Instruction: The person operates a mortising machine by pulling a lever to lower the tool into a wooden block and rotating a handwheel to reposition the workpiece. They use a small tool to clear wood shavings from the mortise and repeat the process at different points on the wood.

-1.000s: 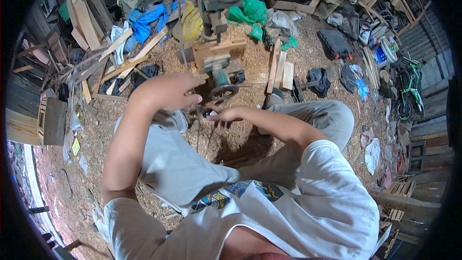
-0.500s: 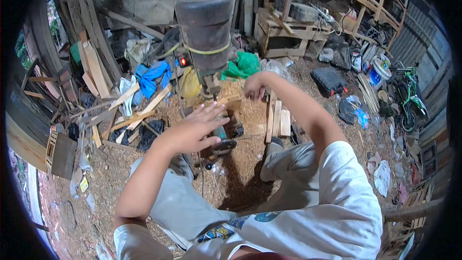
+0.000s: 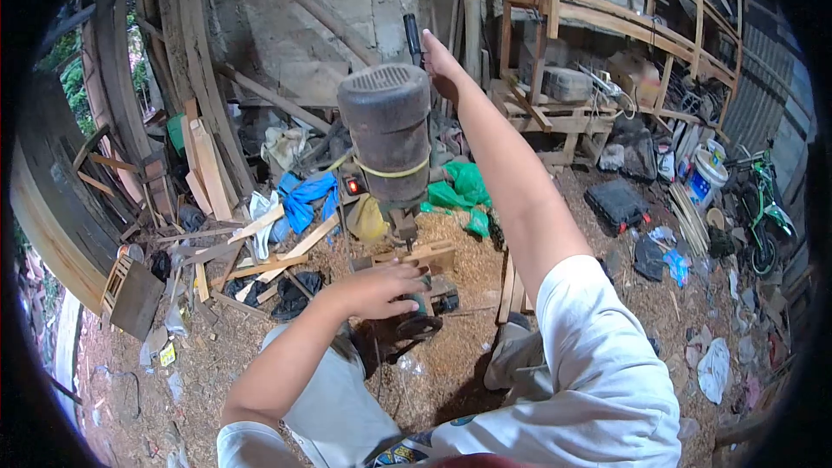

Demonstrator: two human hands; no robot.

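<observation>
A dark mortising or drilling machine with a rounded motor housing (image 3: 384, 121) stands in front of me, a yellow band around it. Its bit points down at a piece of wood (image 3: 433, 253) on the work table. My left hand (image 3: 377, 290) lies flat with fingers stretched out beside that wood, above a black handwheel (image 3: 419, 327). Up behind the motor, my right hand (image 3: 442, 62) is closed at a black lever handle (image 3: 412, 38), its fingers partly hidden. A red switch light (image 3: 353, 185) glows at the machine's left side.
Loose wood strips (image 3: 260, 269) and a blue cloth (image 3: 302, 201) lie left of the machine; a green plastic bag (image 3: 464, 186) is behind it. Sawdust covers the floor. At the right are a black case (image 3: 617, 206), a white bucket (image 3: 708, 178) and a small green bike (image 3: 764, 217).
My right hand has risen from beside the wood piece to the lever handle behind the motor. My left hand stays near the wood. The view has tilted upward.
</observation>
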